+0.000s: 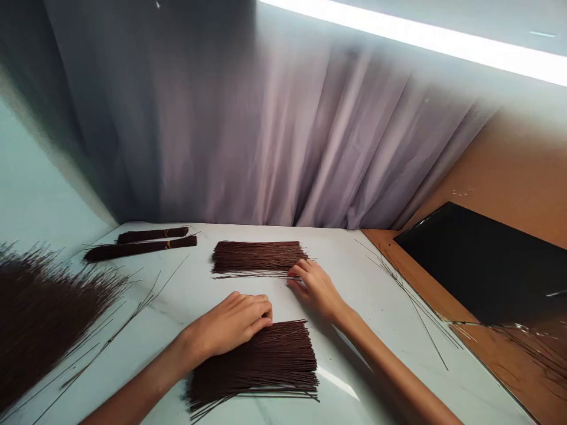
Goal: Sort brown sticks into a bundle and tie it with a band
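My left hand [241, 321] rests over the upper left of the near pile of thin dark-brown sticks [266, 369]. Its fingers are curled with the thumb against them, and what lies in them, if anything, is hidden. Farther back, my right hand [314, 286] is at the right end of the far pile of thin brown sticks [257, 257]. Thumb and fingers close around the ends of a few sticks [252, 275] along that pile's near edge. Both piles lie flat, with the sticks running roughly left to right.
Two tied bundles of dark sticks [142, 249] lie at the back left of the white table [177, 307]. A large dark mass of sticks [44, 319] fills the left side. Loose sticks [411, 295] lie along the right edge, near a black panel [482, 265]. A curtain [248, 130] hangs behind.
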{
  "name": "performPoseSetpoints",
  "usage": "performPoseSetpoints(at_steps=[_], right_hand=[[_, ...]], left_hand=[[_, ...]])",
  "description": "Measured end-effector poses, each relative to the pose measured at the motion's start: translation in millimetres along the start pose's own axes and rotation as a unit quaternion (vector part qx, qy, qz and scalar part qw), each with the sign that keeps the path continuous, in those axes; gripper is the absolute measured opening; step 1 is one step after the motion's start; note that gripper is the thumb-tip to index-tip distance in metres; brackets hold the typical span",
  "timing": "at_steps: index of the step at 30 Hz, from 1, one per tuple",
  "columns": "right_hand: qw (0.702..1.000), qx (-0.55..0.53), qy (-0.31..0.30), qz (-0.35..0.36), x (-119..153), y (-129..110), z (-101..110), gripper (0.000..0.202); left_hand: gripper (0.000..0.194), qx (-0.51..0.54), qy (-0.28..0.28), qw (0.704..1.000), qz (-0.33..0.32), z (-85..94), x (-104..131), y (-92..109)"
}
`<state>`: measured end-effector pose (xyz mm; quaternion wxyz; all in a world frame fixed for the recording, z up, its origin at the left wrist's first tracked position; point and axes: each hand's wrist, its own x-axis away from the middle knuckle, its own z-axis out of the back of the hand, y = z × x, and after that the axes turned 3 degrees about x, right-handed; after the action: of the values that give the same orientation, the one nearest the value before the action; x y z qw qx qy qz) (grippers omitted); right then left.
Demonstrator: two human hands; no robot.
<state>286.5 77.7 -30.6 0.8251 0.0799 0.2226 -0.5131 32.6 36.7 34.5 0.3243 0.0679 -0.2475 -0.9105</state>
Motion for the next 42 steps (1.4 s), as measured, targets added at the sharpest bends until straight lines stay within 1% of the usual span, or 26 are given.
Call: performPoseSetpoints(at_steps=[2,5,7,9,12,15,18,20,22,24,26,28,32,35,39,42], right_hand=[[1.000,0.005,-0.001,-0.001,-5,-6,-11,0.007],[1.000,0.012,0.002,0.005,-5,-4,-21,0.013],[1.000,0.019,0.005,0.019,-5,-3,-22,0.015],[0.999,0.024,0.010,0.029,-4,-2,-20,0.017],[0.999,0.014,0.022,0.024,1,1,-5,0.019],[0.999,-0.013,0.042,-0.008,13,3,18,0.016],[0.988,-0.078,0.098,-0.090,33,-9,40,0.014],[0.970,-0.160,0.108,-0.149,46,-26,46,0.016],[0.953,-0.228,0.083,-0.182,56,-43,45,0.021],[0.947,-0.246,0.058,-0.196,61,-58,40,0.025],[0.946,-0.246,0.057,-0.205,63,-67,34,0.026],[0.947,-0.240,0.060,-0.205,64,-71,29,0.025],[0.955,-0.218,0.057,-0.192,66,-75,27,0.021],[0.960,-0.207,0.048,-0.181,68,-77,27,0.019],[0.962,-0.199,0.049,-0.181,69,-77,28,0.017],[0.963,-0.203,0.053,-0.166,69,-77,30,0.017]], left_hand=[[0.025,0.009,0.011,1.000,-0.002,0.4,0,-2],[0.025,0.026,0.030,0.999,-0.008,-0.1,1,-5],[0.025,0.028,0.043,0.999,-0.003,-0.4,1,-6],[0.027,0.021,0.060,0.998,0.004,0.0,1,-5],[0.027,0.016,0.078,0.997,0.000,3.2,1,-3],[0.027,0.049,0.088,0.995,-0.002,8.0,0,-3],[0.025,0.142,0.112,0.983,0.028,7.8,-2,-7],[0.025,0.230,0.128,0.963,0.057,2.3,-6,-12],[0.028,0.328,0.141,0.931,0.080,-6.4,-12,-19],[0.033,0.423,0.154,0.889,0.090,-15.4,-19,-24],[0.037,0.489,0.163,0.852,0.088,-21.7,-26,-27],[0.039,0.519,0.169,0.833,0.090,-24.3,-30,-29],[0.039,0.510,0.190,0.832,0.102,-22.4,-35,-26],[0.036,0.501,0.210,0.834,0.097,-19.2,-36,-22],[0.034,0.478,0.213,0.846,0.103,-15.4,-35,-18],[0.032,0.488,0.213,0.841,0.097,-13.7,-34,-18]])
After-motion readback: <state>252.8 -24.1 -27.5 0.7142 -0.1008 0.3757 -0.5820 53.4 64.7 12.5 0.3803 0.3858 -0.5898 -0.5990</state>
